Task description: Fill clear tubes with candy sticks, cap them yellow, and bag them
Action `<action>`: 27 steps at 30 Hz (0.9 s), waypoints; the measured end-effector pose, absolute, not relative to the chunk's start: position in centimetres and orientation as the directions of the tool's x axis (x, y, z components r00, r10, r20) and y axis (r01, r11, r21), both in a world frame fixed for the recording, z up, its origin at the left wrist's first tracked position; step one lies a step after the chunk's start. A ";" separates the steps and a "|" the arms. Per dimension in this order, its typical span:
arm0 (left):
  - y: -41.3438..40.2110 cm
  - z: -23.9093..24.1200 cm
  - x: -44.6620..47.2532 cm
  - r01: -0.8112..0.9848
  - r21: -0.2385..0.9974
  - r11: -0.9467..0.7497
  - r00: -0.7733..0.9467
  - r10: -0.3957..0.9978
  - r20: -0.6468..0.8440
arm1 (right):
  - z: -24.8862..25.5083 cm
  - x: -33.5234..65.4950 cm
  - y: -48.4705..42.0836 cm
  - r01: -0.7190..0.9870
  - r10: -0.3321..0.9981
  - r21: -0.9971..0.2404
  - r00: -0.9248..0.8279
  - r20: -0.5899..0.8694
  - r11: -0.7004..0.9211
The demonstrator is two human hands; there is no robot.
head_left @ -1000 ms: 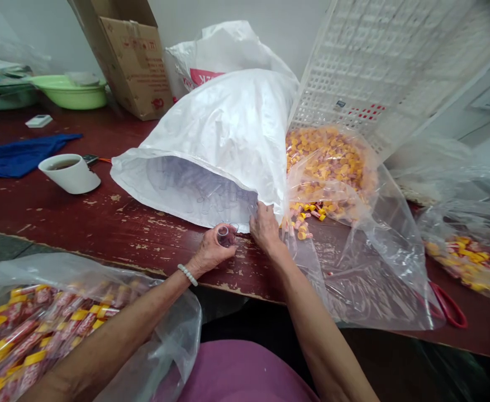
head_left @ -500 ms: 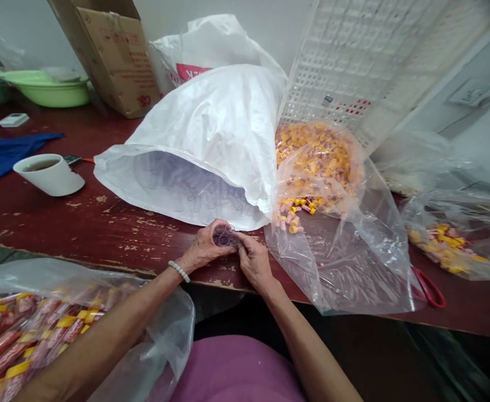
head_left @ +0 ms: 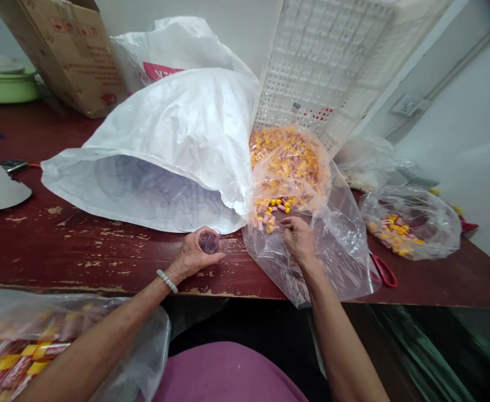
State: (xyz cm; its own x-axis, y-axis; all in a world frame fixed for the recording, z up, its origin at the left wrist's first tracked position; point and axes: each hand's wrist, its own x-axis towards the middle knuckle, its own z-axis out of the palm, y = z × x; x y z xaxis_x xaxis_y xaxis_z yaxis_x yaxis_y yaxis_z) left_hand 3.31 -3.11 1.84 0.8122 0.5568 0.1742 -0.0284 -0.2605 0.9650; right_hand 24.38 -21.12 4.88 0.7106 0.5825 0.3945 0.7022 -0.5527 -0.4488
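My left hand, with a beaded bracelet at the wrist, is wrapped round several clear plastic tubes, their round open ends facing up. It sits just in front of a white woven sack whose mouth gapes toward me, with more clear tubes inside. My right hand is over the edge of a clear plastic bag, fingers partly bent and apart, with nothing visible in them. Just left of its fingertips lie small yellow-capped pieces, spilling from the heap in that bag.
Red scissors handles lie right of the bag. A smaller bag of yellow caps is farther right. A white cup stands at left. Filled yellow-capped tubes fill a bag at lower left. A white crate leans behind.
My right hand has left the tubes and moved right to the yellow-capped pieces. My left hand keeps the tubes. The view has turned to the right.
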 end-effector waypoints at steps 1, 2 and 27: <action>-3.5 1.9 3.8 -0.033 0.967 -0.254 0.816 0.552 0.173 | 4.3 25.0 -21.2 0.719 0.624 -0.439 0.691 0.364 -0.540; -4.0 2.1 4.2 -0.037 0.969 -0.245 0.819 0.548 0.170 | 3.8 25.3 -21.1 0.735 0.663 -0.429 0.669 0.336 -0.525; -5.2 2.6 5.4 -0.009 0.951 -0.309 0.882 0.445 0.153 | 4.5 14.2 -19.0 0.644 0.669 -0.751 0.624 0.405 -0.146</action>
